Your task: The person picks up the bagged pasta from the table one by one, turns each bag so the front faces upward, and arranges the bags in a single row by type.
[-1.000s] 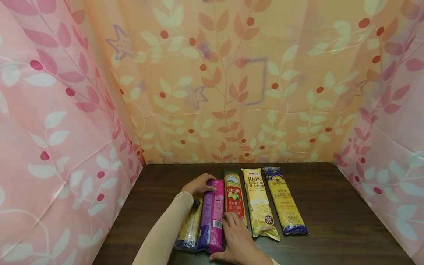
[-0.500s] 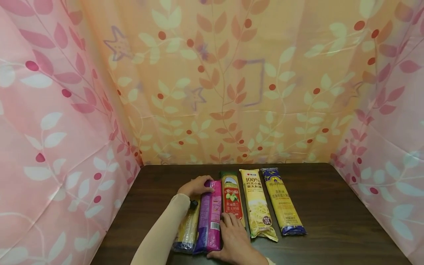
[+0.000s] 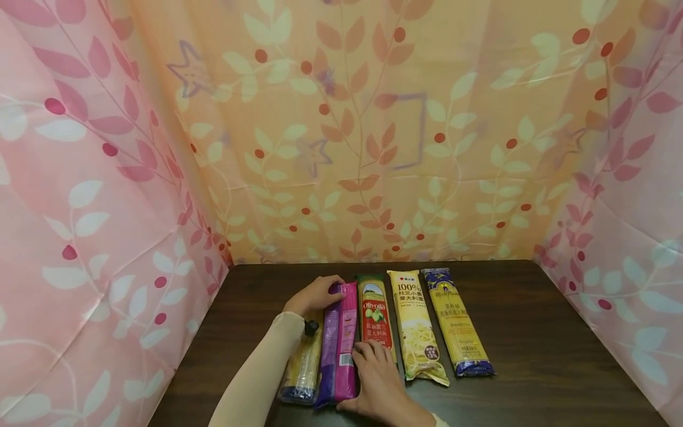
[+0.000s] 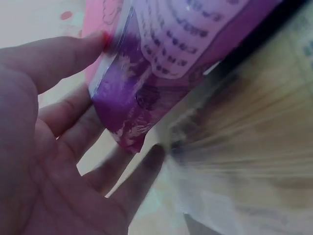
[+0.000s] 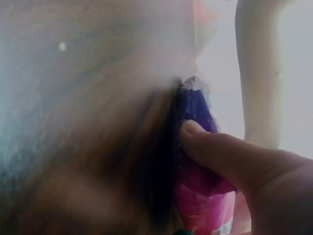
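Note:
In the head view, a purple and pink packet point(image 3: 340, 350) of what looks like pasta lies lengthwise between my hands. My left hand point(image 3: 318, 293) holds its far end. In the left wrist view the thumb touches one edge of the purple packet point(image 4: 171, 44), and the fingers reach round its end. My right hand point(image 3: 380, 379) grips the near end, its fingers along the right side. The right wrist view has the right thumb point(image 5: 215, 147) pressing on the crumpled near end. A clear-wrapped spaghetti packet point(image 3: 303, 370) lies just left, partly hidden by my left arm.
To the right lie a red and green Olivoila pasta packet point(image 3: 375, 314), a yellow pasta packet point(image 3: 417, 326) and a yellow and blue spaghetti packet point(image 3: 459, 323), side by side on the dark wooden table point(image 3: 539, 350). Patterned curtains point(image 3: 373, 148) enclose the table's back and sides.
The far end of the purple and pink packet has shifted slightly away from me, with my left hand on it. My right hand stays at the near end. The other packets keep their places.

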A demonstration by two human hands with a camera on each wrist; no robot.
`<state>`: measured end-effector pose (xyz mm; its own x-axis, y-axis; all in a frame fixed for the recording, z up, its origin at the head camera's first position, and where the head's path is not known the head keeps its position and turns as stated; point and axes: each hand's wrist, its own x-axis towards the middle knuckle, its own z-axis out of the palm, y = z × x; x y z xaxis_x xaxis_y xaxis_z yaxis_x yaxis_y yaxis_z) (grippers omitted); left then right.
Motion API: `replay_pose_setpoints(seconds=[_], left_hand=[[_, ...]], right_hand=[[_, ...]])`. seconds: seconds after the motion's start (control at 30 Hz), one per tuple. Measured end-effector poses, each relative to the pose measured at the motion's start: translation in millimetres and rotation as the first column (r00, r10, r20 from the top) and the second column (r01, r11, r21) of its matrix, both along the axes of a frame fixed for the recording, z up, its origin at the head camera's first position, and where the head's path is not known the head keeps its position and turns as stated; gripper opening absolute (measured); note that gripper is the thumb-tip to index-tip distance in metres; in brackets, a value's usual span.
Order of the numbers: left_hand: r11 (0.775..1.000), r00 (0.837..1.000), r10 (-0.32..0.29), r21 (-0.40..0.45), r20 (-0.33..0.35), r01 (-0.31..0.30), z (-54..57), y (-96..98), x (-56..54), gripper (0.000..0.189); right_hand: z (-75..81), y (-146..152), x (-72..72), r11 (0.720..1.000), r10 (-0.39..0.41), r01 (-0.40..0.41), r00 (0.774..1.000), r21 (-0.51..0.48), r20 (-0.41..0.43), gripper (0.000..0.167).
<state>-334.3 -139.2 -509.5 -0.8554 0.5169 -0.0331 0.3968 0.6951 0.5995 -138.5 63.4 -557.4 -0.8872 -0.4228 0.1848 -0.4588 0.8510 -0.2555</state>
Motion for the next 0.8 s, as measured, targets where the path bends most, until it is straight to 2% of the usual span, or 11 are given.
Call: replay_pose_setpoints(seconds=[0.13,0.27,0.53,0.67,0.8], left_hand=[[0.998,1.000,0.010,0.064,-0.028,-0.008,8.3,0.2,-1.0,0.036],[0.989,0.998,0.060,0.134,-0.033,-0.055,14.6,2.4,0.1,0.034],[0.963,0.982,0.182,0.197,0.043,-0.187,21.1,14.4,8.8,0.054],[0.948,0.971,0.227,0.213,0.073,-0.238,19.7,19.9,10.6,0.064],[0.939,0.966,0.241,0.229,0.095,-0.257,17.8,22.8,10.8,0.064]], right_hand=[[3.7,2.8,1.4,0.998,-0.006,0.005,1.000,-0.064,-0.014,0.112],[10.6,4.9,4.2,0.990,0.001,0.002,1.000,-0.139,0.018,0.113],[20.2,14.0,6.9,0.978,0.066,-0.053,0.996,-0.200,0.063,0.114],[19.4,19.4,8.4,0.955,0.124,-0.097,0.989,-0.280,0.081,0.112],[16.8,25.1,9.0,0.908,0.195,-0.131,0.973,-0.398,0.123,0.110]])
